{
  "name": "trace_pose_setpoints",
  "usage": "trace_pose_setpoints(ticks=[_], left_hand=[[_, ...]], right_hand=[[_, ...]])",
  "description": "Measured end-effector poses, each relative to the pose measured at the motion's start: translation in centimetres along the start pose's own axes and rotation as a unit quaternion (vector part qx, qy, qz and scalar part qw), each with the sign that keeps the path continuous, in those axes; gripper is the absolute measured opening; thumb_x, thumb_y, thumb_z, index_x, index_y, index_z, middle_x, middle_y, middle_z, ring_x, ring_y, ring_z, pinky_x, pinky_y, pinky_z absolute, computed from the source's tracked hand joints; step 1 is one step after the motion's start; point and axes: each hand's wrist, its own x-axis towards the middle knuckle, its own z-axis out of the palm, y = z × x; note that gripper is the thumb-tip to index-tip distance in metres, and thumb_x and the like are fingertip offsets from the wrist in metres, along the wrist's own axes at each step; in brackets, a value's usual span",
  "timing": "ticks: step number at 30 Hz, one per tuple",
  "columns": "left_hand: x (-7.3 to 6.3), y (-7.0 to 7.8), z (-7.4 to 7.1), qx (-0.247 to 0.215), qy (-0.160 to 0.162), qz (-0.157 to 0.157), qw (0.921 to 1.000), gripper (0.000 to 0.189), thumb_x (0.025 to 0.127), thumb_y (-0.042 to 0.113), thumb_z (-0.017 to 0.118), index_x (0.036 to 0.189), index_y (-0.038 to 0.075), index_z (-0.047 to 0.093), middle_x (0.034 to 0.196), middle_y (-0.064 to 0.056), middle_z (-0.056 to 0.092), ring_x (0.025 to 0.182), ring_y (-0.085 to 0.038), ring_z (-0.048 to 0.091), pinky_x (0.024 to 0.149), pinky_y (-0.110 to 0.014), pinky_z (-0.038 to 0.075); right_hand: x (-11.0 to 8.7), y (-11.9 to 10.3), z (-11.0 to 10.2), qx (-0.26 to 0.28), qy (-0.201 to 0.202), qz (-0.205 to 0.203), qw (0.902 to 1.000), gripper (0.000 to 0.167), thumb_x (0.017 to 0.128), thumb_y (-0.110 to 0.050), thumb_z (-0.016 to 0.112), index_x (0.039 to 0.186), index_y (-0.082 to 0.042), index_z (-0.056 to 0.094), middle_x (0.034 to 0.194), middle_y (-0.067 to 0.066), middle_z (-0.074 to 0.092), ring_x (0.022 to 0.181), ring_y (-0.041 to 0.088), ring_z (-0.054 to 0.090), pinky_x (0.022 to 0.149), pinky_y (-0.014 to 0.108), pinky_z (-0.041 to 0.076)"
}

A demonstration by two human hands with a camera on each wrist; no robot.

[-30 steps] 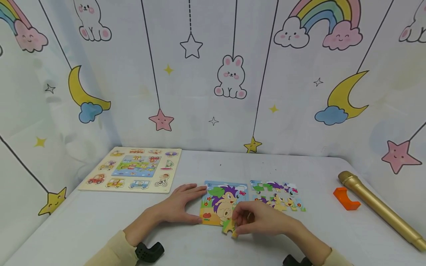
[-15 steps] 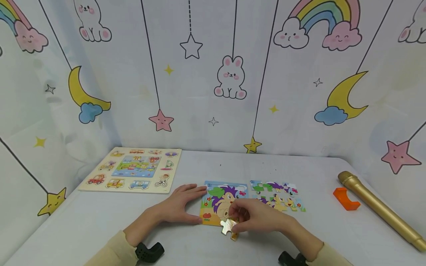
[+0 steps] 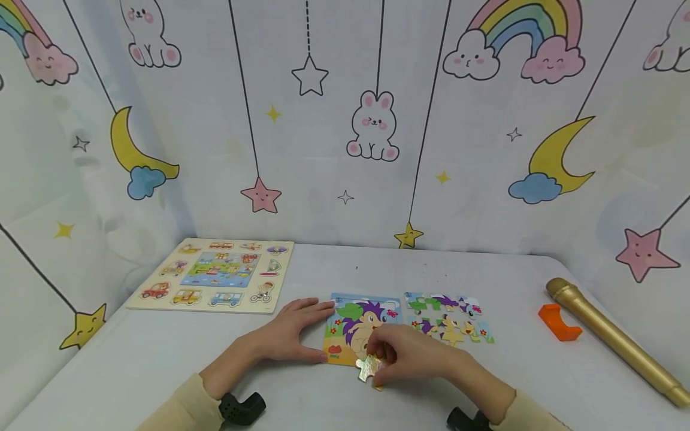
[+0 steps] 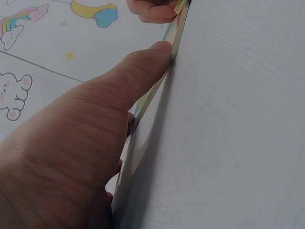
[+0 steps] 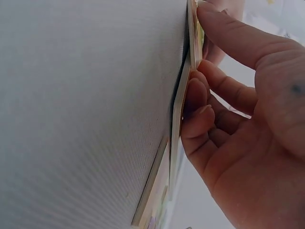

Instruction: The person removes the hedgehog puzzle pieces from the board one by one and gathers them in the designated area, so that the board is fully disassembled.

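A hedgehog picture puzzle board (image 3: 345,326) lies on the white table. My left hand (image 3: 288,332) rests at its left edge, fingers and thumb extended; in the left wrist view the thumb (image 4: 147,64) touches the board's edge. With thumb and fingers my right hand (image 3: 412,353) pinches a puzzle piece (image 3: 368,366) over the board's near edge. Glare whitens the piece's face, hiding its print. Seen edge-on in the right wrist view, the piece (image 5: 193,38) overlaps the board. The right hand covers the board's lower right corner.
Right of the board lie several loose puzzle pieces (image 3: 450,326) in two rows. A larger vehicle puzzle board (image 3: 145,287) is at the back left. An orange curved block (image 3: 559,323) and a gold microphone (image 3: 614,338) lie at the right.
My right hand has shifted slightly left with the puzzle piece. The piece has tilted, its green and yellow face turning to bright glare. The left hand has stayed in place.
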Motion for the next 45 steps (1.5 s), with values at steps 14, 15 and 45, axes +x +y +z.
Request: trace_pose_setpoints(ticks=[14,15,45], left_hand=[[0.0,-0.1,0.1,0.005,0.005,0.003,1.0000,0.084,0.083,0.059,0.074,0.152,0.017,0.049,0.159,0.006,0.039,0.148,-0.032,0.023,0.115,-0.062,0.019],[0.1,-0.1,0.1,0.006,0.004,0.003,1.0000,0.084,0.083,0.059,0.074,0.152,0.017,0.049,0.159,0.006,0.039,0.148,-0.031,0.023,0.115,-0.062,0.019],[0.1,-0.3,0.2,0.005,-0.002,0.001,1.0000,0.085,0.084,0.059,0.074,0.153,0.019,0.047,0.160,0.008,0.037,0.149,-0.030,0.021,0.116,-0.061,0.018]], right_hand=[[-0.1,-0.2,0.1,-0.021,-0.016,-0.026,0.9993,0.030,0.085,-0.029,0.084,0.108,-0.023,0.065,0.091,-0.012,0.057,0.079,0.005,0.053,0.070,0.023,0.049],[-0.1,-0.2,0.0,-0.025,-0.014,-0.022,0.9994,0.029,0.085,-0.030,0.084,0.106,-0.023,0.065,0.090,-0.012,0.057,0.079,0.005,0.053,0.070,0.023,0.049],[-0.6,0.4,-1.0,-0.085,0.059,0.064,0.9925,0.040,0.082,-0.048,0.082,0.103,-0.019,0.064,0.096,-0.007,0.053,0.088,0.015,0.051,0.073,0.030,0.046]])
